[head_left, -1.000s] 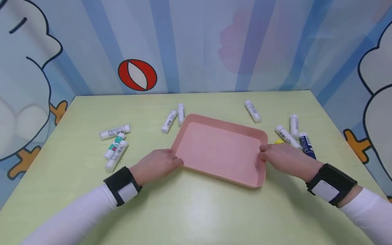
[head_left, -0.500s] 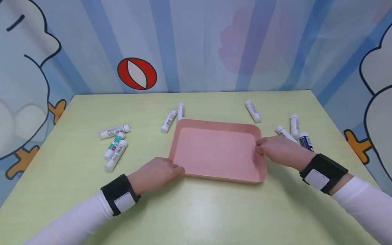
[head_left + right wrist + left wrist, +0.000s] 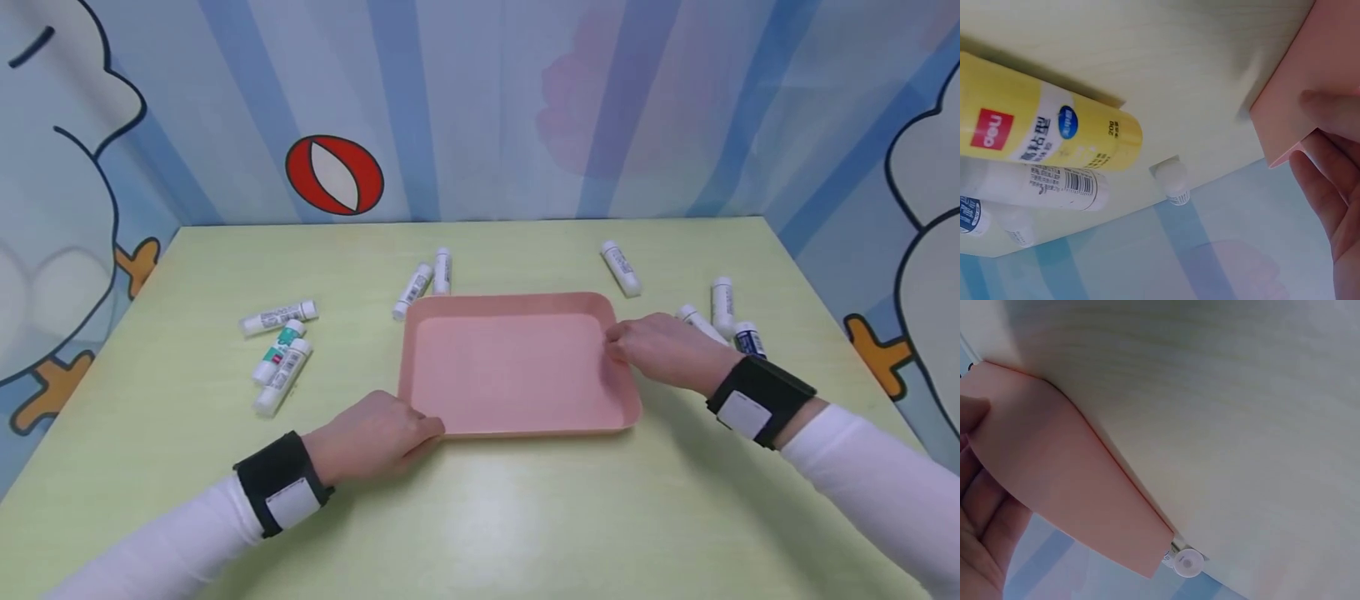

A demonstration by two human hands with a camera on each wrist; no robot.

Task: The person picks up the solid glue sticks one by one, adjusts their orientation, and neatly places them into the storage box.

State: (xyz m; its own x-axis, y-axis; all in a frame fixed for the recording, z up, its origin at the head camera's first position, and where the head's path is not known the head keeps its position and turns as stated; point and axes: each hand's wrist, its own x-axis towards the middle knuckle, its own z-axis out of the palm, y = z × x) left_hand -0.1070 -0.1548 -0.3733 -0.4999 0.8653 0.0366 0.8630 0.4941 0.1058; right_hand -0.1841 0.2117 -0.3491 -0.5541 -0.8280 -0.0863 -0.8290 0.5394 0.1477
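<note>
A shallow pink tray (image 3: 517, 367) lies in the middle of the table in the head view, with nothing in it. At its near left corner, my left hand (image 3: 375, 437) pinches the wall, thumb (image 3: 974, 414) outside and fingers curled over the rim. My right hand (image 3: 671, 354) grips the right-hand wall the same way, its thumb (image 3: 1329, 112) against the outer face in the right wrist view. Close beside that hand lies a yellow glue stick (image 3: 1054, 119), which the hand hides from the head camera.
Several glue sticks lie about the table (image 3: 495, 517): a green-and-white one (image 3: 279, 352) between two white ones on the left, a white pair (image 3: 414, 290) touching the tray's far side in this view, one white stick (image 3: 621, 268) behind, and a navy one (image 3: 748, 340) at right. A printed backdrop (image 3: 480, 108) stands behind.
Both hands have turned the tray counterclockwise, so its long sides now run nearly level with the table's back edge. It has also shifted a little left. The glue sticks stay where they were.
</note>
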